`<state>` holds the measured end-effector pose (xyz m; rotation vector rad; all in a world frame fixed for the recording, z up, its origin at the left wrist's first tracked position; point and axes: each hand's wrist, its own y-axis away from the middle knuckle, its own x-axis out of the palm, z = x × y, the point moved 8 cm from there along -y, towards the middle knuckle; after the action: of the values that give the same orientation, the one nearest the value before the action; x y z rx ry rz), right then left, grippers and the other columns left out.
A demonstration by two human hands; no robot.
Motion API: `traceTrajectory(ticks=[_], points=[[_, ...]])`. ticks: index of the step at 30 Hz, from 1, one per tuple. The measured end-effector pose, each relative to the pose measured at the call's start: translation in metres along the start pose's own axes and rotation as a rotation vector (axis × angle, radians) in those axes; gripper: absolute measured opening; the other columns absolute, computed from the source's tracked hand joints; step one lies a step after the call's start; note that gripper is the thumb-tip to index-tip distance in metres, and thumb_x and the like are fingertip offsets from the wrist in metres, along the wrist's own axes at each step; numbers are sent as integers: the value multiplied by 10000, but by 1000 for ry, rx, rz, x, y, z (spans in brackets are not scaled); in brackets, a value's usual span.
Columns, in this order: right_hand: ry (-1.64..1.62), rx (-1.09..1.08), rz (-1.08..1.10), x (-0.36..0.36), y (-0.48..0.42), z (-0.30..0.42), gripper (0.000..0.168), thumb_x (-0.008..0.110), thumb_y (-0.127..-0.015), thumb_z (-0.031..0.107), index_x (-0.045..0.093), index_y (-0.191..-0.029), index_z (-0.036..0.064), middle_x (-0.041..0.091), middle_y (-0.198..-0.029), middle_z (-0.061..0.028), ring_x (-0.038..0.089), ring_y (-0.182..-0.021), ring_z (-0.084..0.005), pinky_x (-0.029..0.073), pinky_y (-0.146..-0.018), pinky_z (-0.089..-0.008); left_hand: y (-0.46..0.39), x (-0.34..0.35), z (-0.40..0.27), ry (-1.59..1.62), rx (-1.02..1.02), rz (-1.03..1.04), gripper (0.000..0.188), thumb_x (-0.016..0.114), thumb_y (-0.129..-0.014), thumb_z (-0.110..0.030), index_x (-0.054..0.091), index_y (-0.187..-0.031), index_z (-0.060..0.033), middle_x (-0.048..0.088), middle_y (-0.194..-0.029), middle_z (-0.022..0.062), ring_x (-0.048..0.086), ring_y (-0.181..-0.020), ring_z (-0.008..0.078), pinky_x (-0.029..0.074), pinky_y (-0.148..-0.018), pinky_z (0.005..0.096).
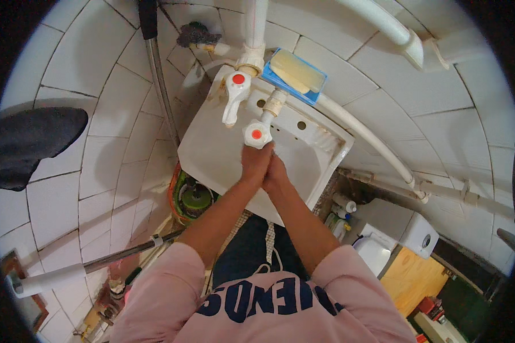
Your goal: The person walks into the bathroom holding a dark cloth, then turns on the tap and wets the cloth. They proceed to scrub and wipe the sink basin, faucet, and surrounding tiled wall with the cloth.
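Observation:
My left hand (pixel 255 162) and my right hand (pixel 276 169) are pressed together over the basin of a white ceramic sink (pixel 302 158). Directly above them, the white plastic tap with a red-centred knob (pixel 257 134) hides part of the fingers. No object shows between the hands, and the finger positions are unclear. To the upper left of that knob is a second white tap with a lever handle (pixel 236 96). A blue soap dish (pixel 316 97) at the sink's back edge holds a pale bar of soap (pixel 296 70).
White pipes (pixel 365 133) run along the tiled wall. A metal pole (pixel 156 73) leans left of the sink, above a green and orange tub (pixel 195 199). A dark cloth (pixel 38 141) hangs at far left. Bottles (pixel 343 202) and a white appliance (pixel 395 218) stand at right.

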<state>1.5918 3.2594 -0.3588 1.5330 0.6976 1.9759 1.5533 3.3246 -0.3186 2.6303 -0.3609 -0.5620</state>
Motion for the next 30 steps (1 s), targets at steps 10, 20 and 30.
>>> traceTrajectory(ticks=[10,20,30], points=[[135,66,22,49,19,43,276,525,-914,386,550,-829,124,546,-664,2,540,-575,-154,470,-526,-288,32,28,-8,-95,122,69,353,444,-913,-307,510,-1099,-15,519,-1166,201,515,-1028,371,402,-887,433],[139,45,161,31,-11,37,245,514,-926,331,563,-1035,118,565,-840,-3,539,-783,-142,461,-734,-274,20,22,2,458,384,-56,568,451,-900,-382,368,-1302,11,405,-1298,230,388,-1213,390,288,-1021,443],[12,127,107,38,10,13,347,389,-958,356,502,-1201,136,527,-1225,-39,498,-1135,-209,406,-972,-389,12,-21,-40,-298,432,-28,855,589,-822,-410,150,-1427,5,270,-1435,233,273,-1313,395,208,-1084,462]])
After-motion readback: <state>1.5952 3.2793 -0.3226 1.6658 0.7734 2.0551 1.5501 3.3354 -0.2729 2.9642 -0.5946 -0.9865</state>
